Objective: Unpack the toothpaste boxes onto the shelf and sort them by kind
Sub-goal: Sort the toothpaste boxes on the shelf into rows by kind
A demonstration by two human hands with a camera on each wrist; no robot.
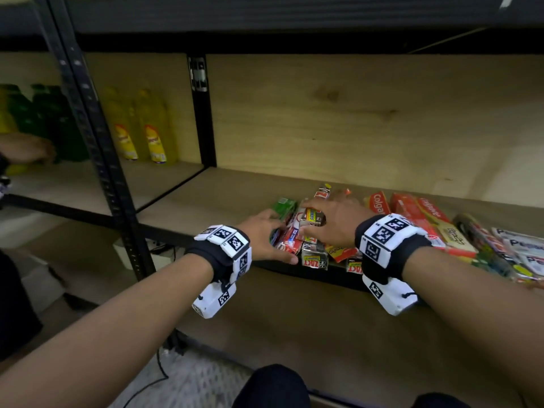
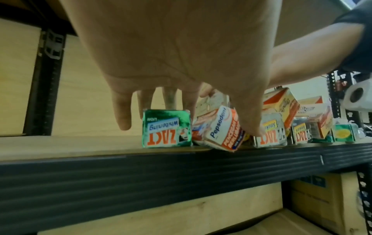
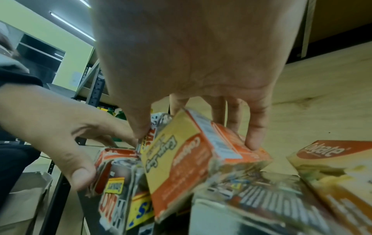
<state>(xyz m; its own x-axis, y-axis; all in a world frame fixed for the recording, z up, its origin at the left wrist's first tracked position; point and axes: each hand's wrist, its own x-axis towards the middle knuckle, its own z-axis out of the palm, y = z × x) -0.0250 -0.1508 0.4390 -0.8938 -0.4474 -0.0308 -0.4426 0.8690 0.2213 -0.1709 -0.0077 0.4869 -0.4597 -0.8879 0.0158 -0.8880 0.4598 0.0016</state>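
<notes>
Toothpaste boxes: a jumbled heap of them lies on the front edge of the shelf, to your right of its middle, some flat and some leaning on one another. You can read Zact, Pepsodent and Colgate on them.
Green Zact box: it sits at the left end of the heap, square to the shelf edge, just beside a tilted Pepsodent box.
Left hand: your left hand is spread over those two, fingers behind the green box and thumb down at the Pepsodent box. It looks like a loose hold across the Pepsodent box, not a firm one.
Right hand: your right hand reaches into the middle of the heap, thumb and fingers either side of a silver Zact box, grasping it as far as the head view shows. From the wrist, your little finger rests on a tilted orange Colgate box.
Step in hand: the boxes appear already unpacked; you seem to be at the sorting.
Next move: probably lift one box free of its neighbours and set it with its own kind on the bare board to the left.
Beyond: yellow bottles stand in the next bay.
</notes>
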